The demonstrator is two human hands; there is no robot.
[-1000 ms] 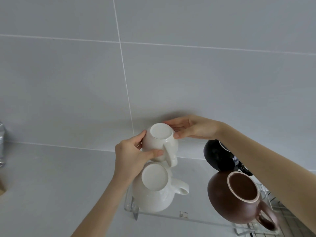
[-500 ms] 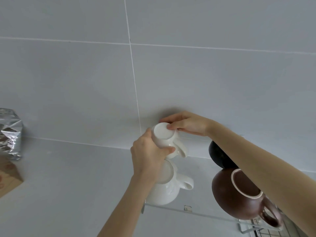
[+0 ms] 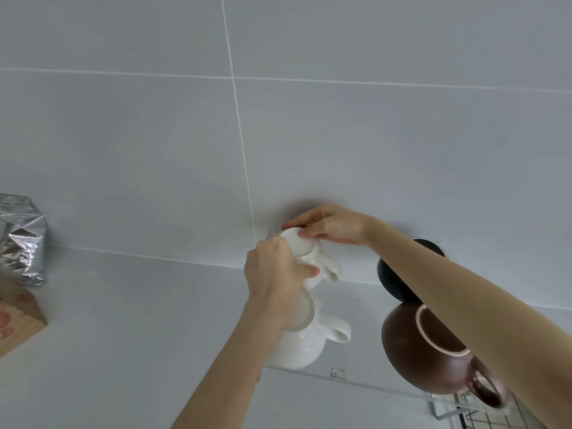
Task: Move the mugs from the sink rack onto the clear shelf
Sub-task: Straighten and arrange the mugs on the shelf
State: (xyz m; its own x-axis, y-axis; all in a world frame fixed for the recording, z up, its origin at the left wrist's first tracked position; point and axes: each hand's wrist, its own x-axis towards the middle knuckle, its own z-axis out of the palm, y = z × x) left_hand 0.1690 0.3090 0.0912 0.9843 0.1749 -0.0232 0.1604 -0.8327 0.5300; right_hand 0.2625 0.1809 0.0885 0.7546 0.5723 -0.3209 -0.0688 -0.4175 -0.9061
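Observation:
A small white mug is upside down at the back of the clear shelf, close to the tiled wall. My left hand wraps its left side and my right hand rests fingers on its upturned base. In front of it a larger white mug stands upside down on the shelf, partly hidden by my left wrist. To the right sit a brown mug, upside down, and a black mug behind it, mostly hidden by my right forearm.
A silver foil bag and a brown paper package are at the left edge. A wire rack shows at the bottom right under the shelf's end. The grey tiled wall fills the rest of the view.
Both hands have carried the small white mug back toward the wall, behind the large white mug. The view has shifted, bringing the foil bag into sight at the left.

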